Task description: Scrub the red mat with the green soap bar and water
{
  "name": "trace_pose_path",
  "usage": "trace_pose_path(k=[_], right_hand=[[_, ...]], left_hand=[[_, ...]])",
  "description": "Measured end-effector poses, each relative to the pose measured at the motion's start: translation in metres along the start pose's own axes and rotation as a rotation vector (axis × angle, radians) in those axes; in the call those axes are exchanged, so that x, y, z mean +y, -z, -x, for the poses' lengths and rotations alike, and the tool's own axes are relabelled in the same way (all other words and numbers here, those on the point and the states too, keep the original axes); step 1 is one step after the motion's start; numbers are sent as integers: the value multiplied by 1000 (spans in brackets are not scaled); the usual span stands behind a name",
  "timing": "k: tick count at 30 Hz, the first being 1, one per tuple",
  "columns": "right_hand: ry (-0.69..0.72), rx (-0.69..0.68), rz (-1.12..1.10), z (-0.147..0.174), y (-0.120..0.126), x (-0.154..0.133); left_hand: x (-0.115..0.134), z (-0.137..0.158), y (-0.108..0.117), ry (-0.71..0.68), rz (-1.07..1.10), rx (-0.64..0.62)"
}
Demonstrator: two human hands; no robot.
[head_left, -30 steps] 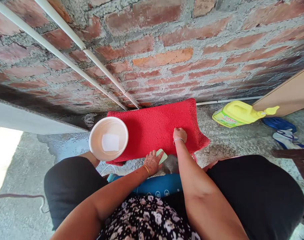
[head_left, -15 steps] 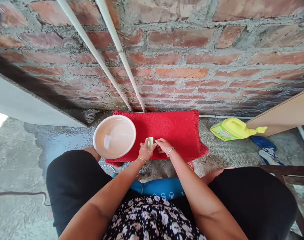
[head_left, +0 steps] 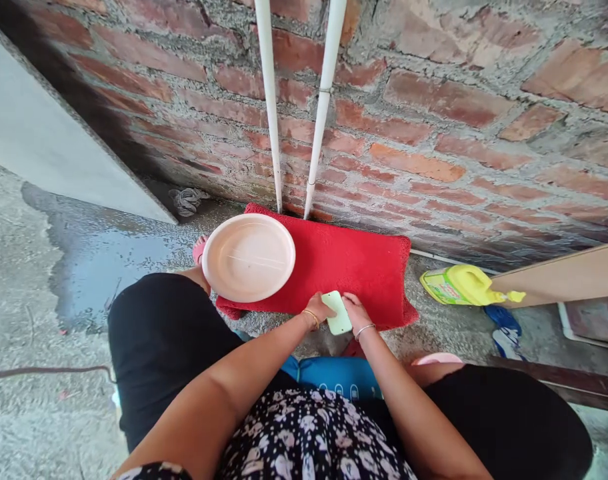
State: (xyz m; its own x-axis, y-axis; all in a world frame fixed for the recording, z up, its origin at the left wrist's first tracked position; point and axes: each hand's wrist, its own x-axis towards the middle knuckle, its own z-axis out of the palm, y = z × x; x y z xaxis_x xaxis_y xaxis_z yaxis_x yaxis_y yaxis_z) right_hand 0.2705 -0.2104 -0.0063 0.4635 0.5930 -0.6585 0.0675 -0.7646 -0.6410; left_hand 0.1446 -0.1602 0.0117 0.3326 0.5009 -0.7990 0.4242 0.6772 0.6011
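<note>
Head: basin (head_left: 213,268) w/ water (head_left: 254,260) nr L hand (head_left: 319,308)

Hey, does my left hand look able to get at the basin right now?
Probably yes: only red cloth shows between your left hand and the basin, though that hand is holding the green piece.

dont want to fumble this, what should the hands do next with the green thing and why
Perhaps grip the pale green piece firmly with the left hand before moving the right hand: both hands are at its sides, by the near edge of the red cloth.
</note>
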Motion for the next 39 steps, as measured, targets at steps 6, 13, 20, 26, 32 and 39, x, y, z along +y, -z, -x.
trace_pose_path(k=[6,13,20,26,32,39], right_hand=[[266,-26,452,30,20,10],[294,-146,693,47,13,10],[133,86,919,24,43,0],[186,128,1057,11,24,-29],[266,26,1138,5,17,-36],[129,64,1295,18,74,-21]], left_hand=[[-6,10,-6,33,-62,-5],[-13,4,-17,62,-5,-25],[13,-4,25,-220,-733,164],[-4,-18,62,-208,-1215,359],[-9,-24,65,-141,-1274,340],[-12,-31,60,-132,-1257,304]])
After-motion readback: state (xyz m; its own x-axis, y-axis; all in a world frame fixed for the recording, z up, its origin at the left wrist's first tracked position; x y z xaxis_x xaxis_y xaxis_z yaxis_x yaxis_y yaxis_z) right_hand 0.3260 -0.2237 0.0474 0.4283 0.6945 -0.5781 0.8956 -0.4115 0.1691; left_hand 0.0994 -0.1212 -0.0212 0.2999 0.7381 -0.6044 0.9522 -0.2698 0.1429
